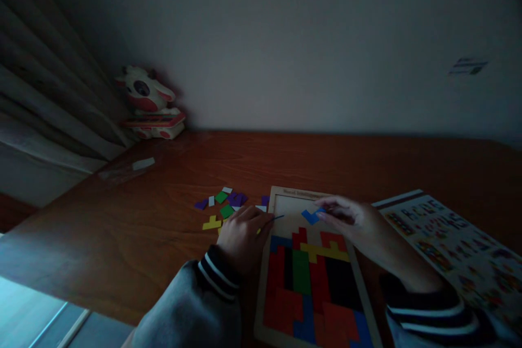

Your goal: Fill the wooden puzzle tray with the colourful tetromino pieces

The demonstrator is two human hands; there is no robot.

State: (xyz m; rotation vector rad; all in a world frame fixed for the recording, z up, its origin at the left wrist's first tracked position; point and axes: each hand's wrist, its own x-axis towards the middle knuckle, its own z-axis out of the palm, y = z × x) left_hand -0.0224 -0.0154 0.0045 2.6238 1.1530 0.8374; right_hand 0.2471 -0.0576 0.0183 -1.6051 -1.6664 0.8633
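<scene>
A wooden puzzle board (281,191) lies in front of me, its lower part filled with red, blue, black, green and yellow pieces. Over its bare upper area, my right hand (346,217) pinches a blue puzzle piece (311,217) by its right end. At the board's left edge is my left hand (246,234), its fingers closed on a thin blue piece (278,217) seen nearly edge-on. Loose puzzle pieces (226,210) in purple, green, white and yellow are scattered on the table beyond and beside my left hand.
A printed sheet (457,244) with coloured patterns lies right of the board on the brown wooden table (183,174). At the back left corner stands a cow-shaped toy (150,103), near a curtain (53,81). A clear wrapper with a white label (143,163) lies before it.
</scene>
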